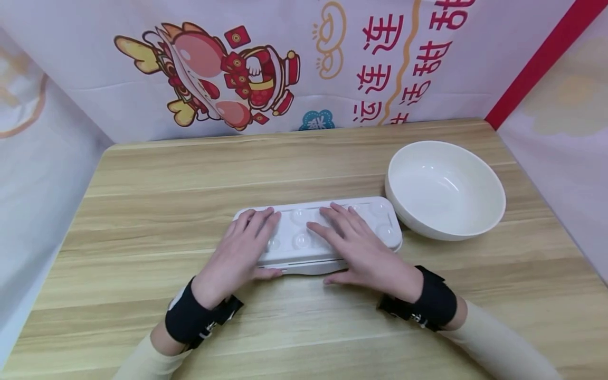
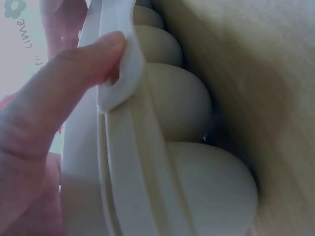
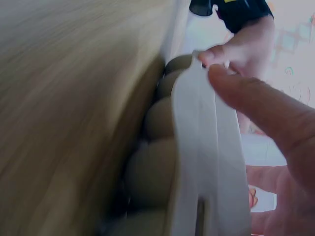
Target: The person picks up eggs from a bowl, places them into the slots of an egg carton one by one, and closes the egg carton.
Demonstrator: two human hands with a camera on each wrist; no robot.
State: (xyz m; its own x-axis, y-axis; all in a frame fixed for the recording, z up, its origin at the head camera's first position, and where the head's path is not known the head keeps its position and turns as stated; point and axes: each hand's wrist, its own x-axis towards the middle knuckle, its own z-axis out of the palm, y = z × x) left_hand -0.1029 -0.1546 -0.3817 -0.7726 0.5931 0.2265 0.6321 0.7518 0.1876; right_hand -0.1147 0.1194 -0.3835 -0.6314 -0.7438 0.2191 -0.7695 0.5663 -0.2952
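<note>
A long white plastic lidded tray (image 1: 313, 227) lies on the table, with round bumps across its lid. Smooth rounded cups (image 2: 179, 98) bulge beneath its rim in both wrist views. My left hand (image 1: 242, 245) grips its left end, fingers spread over the lid and thumb at the front edge. In the left wrist view that thumb lies on a slotted tab (image 2: 123, 73) projecting from the rim. My right hand (image 1: 366, 250) grips the right part the same way, fingers across the lid. Its thumb (image 3: 246, 91) is against the front rim in the right wrist view.
A large white bowl (image 1: 446, 190) stands just right of the tray, its near side close to the tray's corner. The wooden table (image 1: 157, 195) ends at a printed cloth backdrop (image 1: 323, 95). Black straps (image 1: 190, 314) with cameras are on both wrists.
</note>
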